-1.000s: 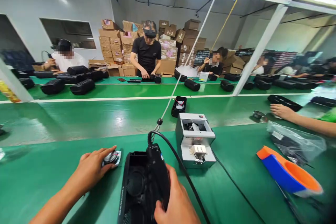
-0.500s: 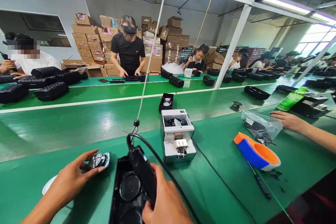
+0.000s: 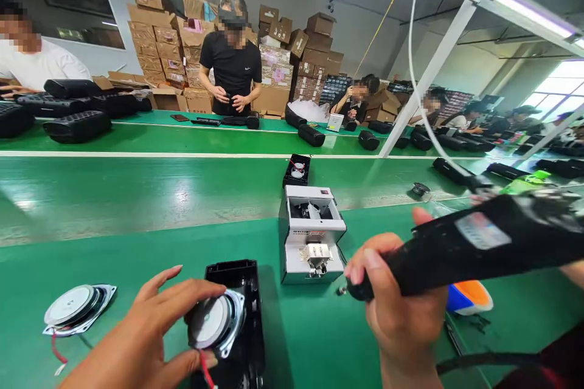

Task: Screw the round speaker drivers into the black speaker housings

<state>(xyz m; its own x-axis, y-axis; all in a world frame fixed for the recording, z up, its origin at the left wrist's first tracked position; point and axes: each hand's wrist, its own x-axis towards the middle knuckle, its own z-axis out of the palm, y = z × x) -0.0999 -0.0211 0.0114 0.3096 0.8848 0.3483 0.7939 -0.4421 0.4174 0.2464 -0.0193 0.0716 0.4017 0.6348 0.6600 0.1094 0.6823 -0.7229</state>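
Between the thumb and fingers of my left hand is a round speaker with a metal frame and a red wire. It sits over the black housing, whose lower part leaves the picture. My right hand grips a black electric screwdriver, held sideways with its tip pointing left, near the grey screw feeder. A second speaker with a red wire lies on the green table at the left.
Behind the screwdriver is a blue and orange tape dispenser. A black housing with a speaker stands beyond the feeder. People sit or stand across the belt, near several black housings.
My left hand has brought the speaker right, over the housing. My right hand has lifted the screwdriver away from the housing to the right and turned it sideways. The view has shifted.
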